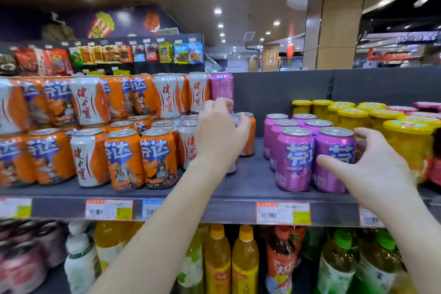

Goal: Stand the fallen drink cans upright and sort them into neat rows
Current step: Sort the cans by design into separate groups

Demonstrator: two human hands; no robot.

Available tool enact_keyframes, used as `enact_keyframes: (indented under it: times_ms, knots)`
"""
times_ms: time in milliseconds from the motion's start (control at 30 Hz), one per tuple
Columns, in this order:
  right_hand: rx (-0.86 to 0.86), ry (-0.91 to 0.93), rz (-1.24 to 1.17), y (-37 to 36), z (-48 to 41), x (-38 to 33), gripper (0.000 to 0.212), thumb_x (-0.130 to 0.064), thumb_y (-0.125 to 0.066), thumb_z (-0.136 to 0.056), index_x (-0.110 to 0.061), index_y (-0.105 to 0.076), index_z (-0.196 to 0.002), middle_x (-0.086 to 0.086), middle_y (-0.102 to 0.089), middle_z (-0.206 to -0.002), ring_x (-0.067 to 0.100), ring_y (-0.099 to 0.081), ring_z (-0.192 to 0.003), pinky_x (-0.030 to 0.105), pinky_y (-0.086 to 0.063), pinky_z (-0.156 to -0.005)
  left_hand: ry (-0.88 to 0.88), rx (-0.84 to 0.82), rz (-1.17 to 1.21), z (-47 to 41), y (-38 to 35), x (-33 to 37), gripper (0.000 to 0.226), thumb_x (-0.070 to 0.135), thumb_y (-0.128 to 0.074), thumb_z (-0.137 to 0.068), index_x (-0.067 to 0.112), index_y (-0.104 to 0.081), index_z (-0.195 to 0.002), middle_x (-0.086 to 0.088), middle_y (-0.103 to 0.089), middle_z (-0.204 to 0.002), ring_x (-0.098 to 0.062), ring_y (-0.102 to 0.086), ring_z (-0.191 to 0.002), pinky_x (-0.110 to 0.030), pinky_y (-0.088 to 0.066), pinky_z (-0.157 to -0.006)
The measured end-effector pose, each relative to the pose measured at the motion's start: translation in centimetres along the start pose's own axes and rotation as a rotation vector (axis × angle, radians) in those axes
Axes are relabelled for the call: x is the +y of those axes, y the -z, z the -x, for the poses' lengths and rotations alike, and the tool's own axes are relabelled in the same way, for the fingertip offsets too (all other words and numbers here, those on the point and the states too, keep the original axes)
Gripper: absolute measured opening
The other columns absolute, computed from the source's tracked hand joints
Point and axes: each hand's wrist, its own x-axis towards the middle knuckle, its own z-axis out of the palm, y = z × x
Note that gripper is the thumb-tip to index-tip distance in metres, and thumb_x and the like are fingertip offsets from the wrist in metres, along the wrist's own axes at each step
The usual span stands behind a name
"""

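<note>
Shelf (250, 181): dark grey. Left end: orange cans (158, 157) with white lettering on blue, mixed with white cans (89, 157) carrying red script and orange panels. Right of centre: purple cans (294, 160), white-on-blue lettering. Right end: yellow-lidded jars (405, 141). Front edge: orange-bordered price labels (282, 213).

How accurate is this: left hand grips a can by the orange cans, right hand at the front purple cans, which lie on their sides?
One error: the head view shows the purple cans standing upright, not on their sides. The rest holds.
</note>
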Motion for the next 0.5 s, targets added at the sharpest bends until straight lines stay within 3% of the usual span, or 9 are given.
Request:
enact_keyframes:
  times_ms: [100, 267, 367, 500]
  knots:
    - [-0.004, -0.013, -0.01, -0.1, -0.1, 0.0, 0.089, -0.034, -0.086, -0.077, -0.015, -0.039, -0.15, 0.009, -0.059, -0.141, 0.031, -0.059, -0.122, 0.042, -0.048, -0.094, 0.069, -0.019, -0.07, -4.4, -0.3, -0.1, 0.043, 0.036, -0.064, -0.094, 0.014, -0.058, -0.13, -0.006, -0.059, -0.123, -0.022, -0.059, -0.112, -0.032, -0.05, -0.084]
    - [0.002, -0.069, -0.069, -0.3, 0.1, 0.8, 0.089, -0.038, -0.087, -0.073, -0.016, -0.042, -0.147, 0.009, -0.061, -0.138, 0.029, -0.063, -0.118, 0.048, -0.052, -0.094, 0.128, -0.028, -0.134, -9.4, -2.0, -1.1, 0.059, 0.041, -0.069, -0.092, 0.014, -0.047, -0.139, -0.009, -0.06, -0.129, -0.028, -0.06, -0.116, -0.035, -0.052, -0.081]
    - [-0.023, -0.077, -0.074, -0.6, 0.0, 1.3, 0.083, -0.039, -0.087, -0.072, -0.016, -0.048, -0.142, 0.007, -0.063, -0.134, 0.028, -0.063, -0.116, 0.042, -0.052, -0.086, 0.126, -0.021, -0.189, -11.5, -2.7, -1.1, 0.068, 0.048, -0.068, -0.092, 0.016, -0.041, -0.145, -0.01, -0.058, -0.132, -0.028, -0.059, -0.12, -0.034, -0.047, -0.079]
    - [-0.045, -0.063, -0.086, -0.9, 0.0, 1.9, 0.079, -0.041, -0.086, -0.073, -0.017, -0.051, -0.14, 0.005, -0.064, -0.132, 0.024, -0.062, -0.111, 0.032, -0.047, -0.074, 0.151, -0.115, -0.51, -13.4, -3.7, -1.2, 0.085, 0.067, -0.06, -0.091, 0.017, -0.033, -0.154, -0.022, -0.041, -0.152, -0.036, -0.044, -0.137, -0.041, -0.044, -0.103]
